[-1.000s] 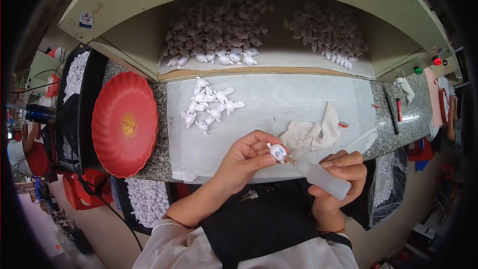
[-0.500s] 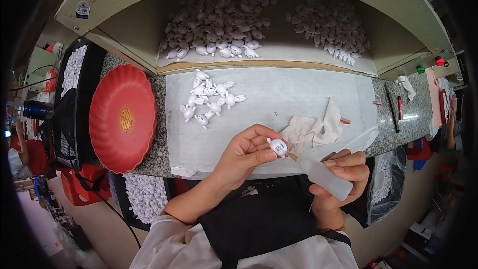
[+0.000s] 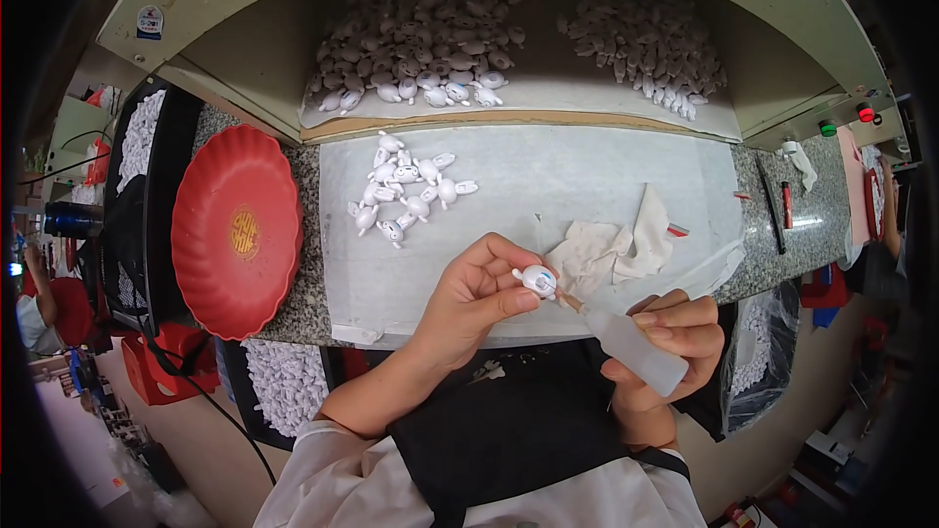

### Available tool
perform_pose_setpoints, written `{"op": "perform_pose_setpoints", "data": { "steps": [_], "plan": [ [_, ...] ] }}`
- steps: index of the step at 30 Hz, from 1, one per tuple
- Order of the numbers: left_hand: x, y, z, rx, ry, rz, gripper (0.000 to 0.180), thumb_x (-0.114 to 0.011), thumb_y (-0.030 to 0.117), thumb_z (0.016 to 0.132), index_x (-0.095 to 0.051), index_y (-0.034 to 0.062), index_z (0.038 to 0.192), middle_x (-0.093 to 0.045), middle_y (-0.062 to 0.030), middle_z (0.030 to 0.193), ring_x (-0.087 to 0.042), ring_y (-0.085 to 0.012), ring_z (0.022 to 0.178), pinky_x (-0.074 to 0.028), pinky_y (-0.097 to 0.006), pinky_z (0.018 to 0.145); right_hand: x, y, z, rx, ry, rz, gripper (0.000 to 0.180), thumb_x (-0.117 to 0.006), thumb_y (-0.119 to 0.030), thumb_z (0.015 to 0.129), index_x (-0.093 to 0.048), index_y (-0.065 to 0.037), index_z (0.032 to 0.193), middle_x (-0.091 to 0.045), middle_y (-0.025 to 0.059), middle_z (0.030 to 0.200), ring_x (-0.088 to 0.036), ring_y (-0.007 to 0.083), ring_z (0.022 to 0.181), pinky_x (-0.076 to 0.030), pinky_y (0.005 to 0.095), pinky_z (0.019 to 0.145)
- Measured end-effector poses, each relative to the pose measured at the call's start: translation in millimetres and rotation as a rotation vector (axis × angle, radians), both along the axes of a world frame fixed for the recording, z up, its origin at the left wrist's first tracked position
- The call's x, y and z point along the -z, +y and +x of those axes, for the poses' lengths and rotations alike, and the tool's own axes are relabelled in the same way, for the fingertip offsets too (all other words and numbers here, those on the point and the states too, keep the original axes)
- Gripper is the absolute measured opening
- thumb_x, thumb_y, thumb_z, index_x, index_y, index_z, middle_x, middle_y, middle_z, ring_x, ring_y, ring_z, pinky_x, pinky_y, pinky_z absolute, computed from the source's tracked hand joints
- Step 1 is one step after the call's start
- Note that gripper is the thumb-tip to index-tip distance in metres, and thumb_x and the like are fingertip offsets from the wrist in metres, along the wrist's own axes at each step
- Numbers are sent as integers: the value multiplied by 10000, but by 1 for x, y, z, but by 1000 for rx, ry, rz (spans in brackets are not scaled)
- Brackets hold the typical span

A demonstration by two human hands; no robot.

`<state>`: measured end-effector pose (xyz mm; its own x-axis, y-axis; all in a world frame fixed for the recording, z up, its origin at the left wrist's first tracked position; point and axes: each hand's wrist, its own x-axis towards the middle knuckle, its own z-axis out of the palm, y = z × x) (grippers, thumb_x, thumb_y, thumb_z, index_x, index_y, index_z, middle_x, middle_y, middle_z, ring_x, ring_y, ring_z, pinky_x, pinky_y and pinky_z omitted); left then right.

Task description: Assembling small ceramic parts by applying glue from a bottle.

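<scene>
My left hand (image 3: 479,295) pinches a small white figurine (image 3: 538,280) between thumb and fingers, just above the near edge of the white work mat (image 3: 548,186). My right hand (image 3: 670,344) grips a translucent squeeze bottle (image 3: 636,350), whose brown nozzle tip touches the figurine's right side. A crumpled beige cloth (image 3: 616,249) lies on the mat right behind both hands. A loose cluster of several white figurines (image 3: 406,191) lies on the mat to the far left.
A round red tray (image 3: 237,232) rests on the speckled stone counter at the left. Two heaps of white figurines (image 3: 430,39) (image 3: 650,44) fill the shelf at the back. Pens (image 3: 768,205) lie at the right. Bags of white parts (image 3: 284,381) hang below the counter.
Both hands keep the same grip, with the nozzle against the figurine; the hands sit slightly lower and to the right in view. Nothing was picked up or put down.
</scene>
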<state>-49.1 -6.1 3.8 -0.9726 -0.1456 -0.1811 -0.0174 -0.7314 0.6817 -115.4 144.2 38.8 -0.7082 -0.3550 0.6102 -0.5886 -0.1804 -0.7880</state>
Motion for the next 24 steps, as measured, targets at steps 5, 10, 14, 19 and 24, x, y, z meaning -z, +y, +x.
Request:
{"op": "perform_pose_setpoints", "data": {
  "steps": [5,10,14,19,24],
  "plan": [
    [1,0,0,7,-2,-15,239,-627,57,699,-467,57,876,-555,-88,856,-537,-164,801,-412,-301,755,0,-1,-1,-4,2,3,428,-771,-196,555,-452,-56,803,-457,55,740,-459,128,572,-420,231,541],
    [1,0,1,-2,1,2,245,-622,27,695,-466,61,880,-546,-93,886,-541,-164,822,-416,-296,756,-1,-1,0,-8,15,43,421,-766,-190,565,-450,-57,810,-463,60,753,-461,132,569,-419,233,541],
    [0,0,2,-31,6,-34,247,-619,16,694,-459,59,877,-536,-102,903,-542,-175,838,-426,-293,745,-1,0,0,-21,43,62,415,-767,-171,563,-451,-63,810,-469,66,768,-468,136,573,-422,233,546],
    [1,0,3,-153,115,-286,244,-587,-51,698,-432,38,863,-507,-127,922,-542,-200,857,-435,-299,759,-4,4,-1,-101,168,167,433,-774,-120,542,-471,-56,845,-482,76,801,-486,154,595,-429,244,535],
    [3,2,5,-252,198,-613,263,-570,-98,689,-425,22,871,-496,-151,956,-531,-222,892,-427,-310,782,-5,3,3,-76,176,113,372,-763,-89,524,-536,-21,811,-533,103,822,-543,207,590,-458,269,498]
  ]
}}
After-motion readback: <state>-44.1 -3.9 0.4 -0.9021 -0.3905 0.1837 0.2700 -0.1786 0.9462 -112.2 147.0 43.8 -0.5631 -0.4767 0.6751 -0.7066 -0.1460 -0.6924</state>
